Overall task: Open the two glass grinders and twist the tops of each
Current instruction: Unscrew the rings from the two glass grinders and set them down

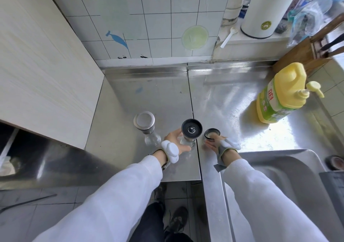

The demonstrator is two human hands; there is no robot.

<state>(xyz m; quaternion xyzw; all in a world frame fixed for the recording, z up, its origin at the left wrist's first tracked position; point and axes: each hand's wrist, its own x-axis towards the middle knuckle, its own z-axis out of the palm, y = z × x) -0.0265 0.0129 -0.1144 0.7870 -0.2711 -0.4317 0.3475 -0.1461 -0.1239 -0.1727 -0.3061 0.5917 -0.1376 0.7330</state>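
Two glass grinders stand on the steel counter (pixel 149 96). The left grinder (pixel 146 128) keeps its silver cap on and stands untouched. The middle grinder (pixel 191 130) has its cap off, showing a black top with a central knob. My left hand (pixel 176 141) wraps around its glass body. Just to the right, the removed cap (pixel 211 133) sits upside down on the counter with my right hand (pixel 214 143) gripping it from the near side.
A yellow dish-soap pump bottle (pixel 283 94) stands at the right, with a wooden knife block (pixel 309 54) behind it. A sink basin (pixel 290 169) lies near right. A white thermos (pixel 268 7) and a spoon (pixel 228 37) rest on the back ledge.
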